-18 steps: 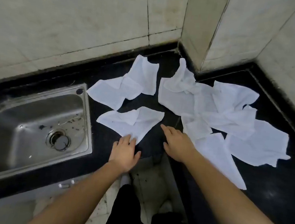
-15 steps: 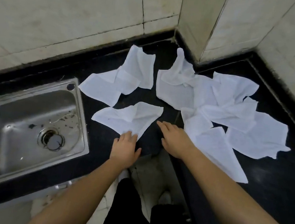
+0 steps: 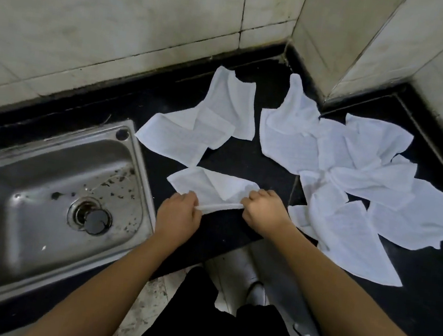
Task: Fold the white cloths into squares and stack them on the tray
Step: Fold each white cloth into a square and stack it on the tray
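Home kitchen, steel sink [image 3: 45,203], black stone counter [image 3: 224,229], tiled walls [image 3: 120,32]

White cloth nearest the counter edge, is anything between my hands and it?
Nothing visible stands between them. The left hand and the right hand both pinch the near edge of the white cloth on the black counter. No tray is in view.

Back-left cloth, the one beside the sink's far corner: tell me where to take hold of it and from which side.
I'd take the cloth by its flat near-left panel's corners, beside the sink, reaching in from the front. That panel lies flat and single; the far half is folded over itself and sits close to the wall.
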A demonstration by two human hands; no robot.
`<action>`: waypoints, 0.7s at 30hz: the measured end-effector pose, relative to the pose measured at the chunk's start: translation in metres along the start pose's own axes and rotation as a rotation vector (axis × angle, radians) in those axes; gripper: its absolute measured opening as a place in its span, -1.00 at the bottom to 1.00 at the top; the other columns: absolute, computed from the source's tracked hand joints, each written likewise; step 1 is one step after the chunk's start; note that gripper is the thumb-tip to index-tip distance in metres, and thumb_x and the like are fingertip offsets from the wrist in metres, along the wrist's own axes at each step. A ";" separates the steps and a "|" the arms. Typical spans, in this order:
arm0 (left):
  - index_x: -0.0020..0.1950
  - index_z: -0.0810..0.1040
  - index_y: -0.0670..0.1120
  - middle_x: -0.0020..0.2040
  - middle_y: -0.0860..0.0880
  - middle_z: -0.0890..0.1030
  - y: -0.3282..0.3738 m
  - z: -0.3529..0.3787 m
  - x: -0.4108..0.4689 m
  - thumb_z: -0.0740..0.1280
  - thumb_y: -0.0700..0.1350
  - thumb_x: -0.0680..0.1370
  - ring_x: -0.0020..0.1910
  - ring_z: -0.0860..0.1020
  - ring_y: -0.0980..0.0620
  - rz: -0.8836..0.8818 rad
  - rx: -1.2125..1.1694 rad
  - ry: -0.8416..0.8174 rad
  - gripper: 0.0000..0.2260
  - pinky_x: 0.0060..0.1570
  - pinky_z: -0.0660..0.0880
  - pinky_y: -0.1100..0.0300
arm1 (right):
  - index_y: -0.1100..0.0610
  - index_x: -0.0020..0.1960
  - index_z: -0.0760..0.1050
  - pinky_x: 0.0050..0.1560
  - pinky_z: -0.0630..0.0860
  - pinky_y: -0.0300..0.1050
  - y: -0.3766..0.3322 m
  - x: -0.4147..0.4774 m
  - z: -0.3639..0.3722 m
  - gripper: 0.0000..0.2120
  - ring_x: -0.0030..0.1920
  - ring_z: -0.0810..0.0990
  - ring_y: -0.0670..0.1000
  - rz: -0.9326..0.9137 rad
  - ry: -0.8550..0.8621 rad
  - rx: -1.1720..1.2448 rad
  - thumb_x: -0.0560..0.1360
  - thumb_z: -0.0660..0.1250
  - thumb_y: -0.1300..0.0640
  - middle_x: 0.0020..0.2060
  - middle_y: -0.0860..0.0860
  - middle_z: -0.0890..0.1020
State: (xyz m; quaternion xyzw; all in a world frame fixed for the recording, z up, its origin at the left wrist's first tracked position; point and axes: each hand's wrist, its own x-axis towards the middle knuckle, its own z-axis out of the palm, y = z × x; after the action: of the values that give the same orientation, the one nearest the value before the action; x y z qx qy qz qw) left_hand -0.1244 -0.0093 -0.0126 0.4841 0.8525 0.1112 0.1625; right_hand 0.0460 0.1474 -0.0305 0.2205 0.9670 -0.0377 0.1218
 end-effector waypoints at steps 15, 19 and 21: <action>-0.19 0.47 -0.13 -0.26 0.01 0.50 0.044 -0.115 0.043 0.21 -0.23 0.53 -0.20 0.44 -0.01 0.016 -0.403 0.477 -0.89 -0.28 0.35 0.10 | 0.07 0.08 0.59 -0.14 0.45 -0.09 0.053 -0.019 -0.142 -0.79 -0.11 0.59 0.07 0.203 0.387 0.503 0.62 0.22 0.02 -0.12 0.00 0.65; -0.13 0.55 -0.14 -0.21 0.03 0.54 0.045 -0.126 0.054 0.26 -0.21 0.53 -0.13 0.44 0.02 -0.011 -0.358 0.433 -0.91 -0.17 0.30 0.12 | -0.09 0.11 0.64 -0.11 0.42 -0.13 0.074 -0.017 -0.150 -0.79 -0.06 0.57 -0.02 0.217 0.421 0.478 0.62 0.25 -0.07 -0.09 -0.12 0.55; -0.01 0.63 -0.13 -0.11 -0.01 0.60 0.042 -0.129 0.062 0.28 -0.19 0.55 -0.08 0.48 -0.01 0.018 -0.304 0.438 -0.87 -0.10 0.36 0.11 | -0.12 0.13 0.64 -0.11 0.44 -0.12 0.081 -0.013 -0.156 -0.79 -0.03 0.58 -0.02 0.252 0.435 0.460 0.62 0.26 -0.09 -0.03 -0.10 0.58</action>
State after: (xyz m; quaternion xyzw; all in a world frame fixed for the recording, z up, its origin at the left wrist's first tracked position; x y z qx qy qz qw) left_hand -0.1705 0.0609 0.1105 0.4263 0.8365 0.3414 0.0441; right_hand 0.0585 0.2343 0.1218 0.3628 0.9017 -0.1914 -0.1368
